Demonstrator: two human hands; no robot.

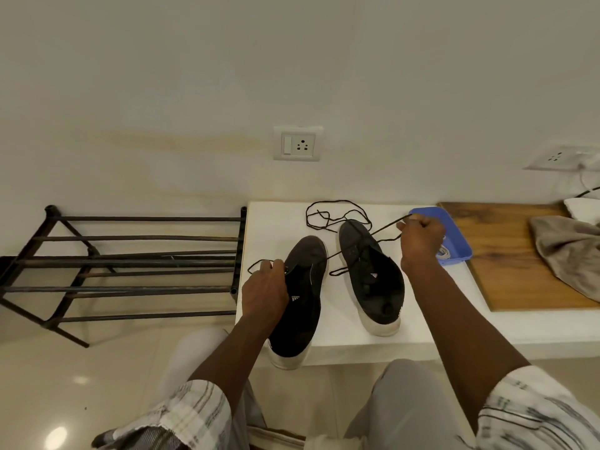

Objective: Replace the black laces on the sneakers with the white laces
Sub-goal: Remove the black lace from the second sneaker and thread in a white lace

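Your left hand (264, 287) lies on a black canvas sneaker with a white rubber sole (303, 319) at the lower centre of the frame. Its fingers are curled and pinch a thin black lace (383, 229) at the sneaker's lacing, and a small loop of that lace sticks out to the left of the fingertips. The sneaker's heel overhangs the near edge of the white tabletop (276, 222).

Your right hand (420, 241) is raised right of centre. Its fingers are closed in a fist around the same lace, and two taut strands run from it down and left. They cross a second black sneaker (373, 280), which lies flat on the tabletop just right of the first.

A loose black lace (337, 203) lies in open coils on the tabletop beyond both sneakers. Behind your right hand sits a shallow blue plastic tray (457, 235) holding the white laces (443, 253), partly hidden by your wrist.

A wooden board (506, 261) with a crumpled grey cloth (565, 251) on it takes up the right of the frame. A black metal shoe rack (130, 264) stands on the floor at the left, and a white wall socket (296, 144) is above the tabletop.
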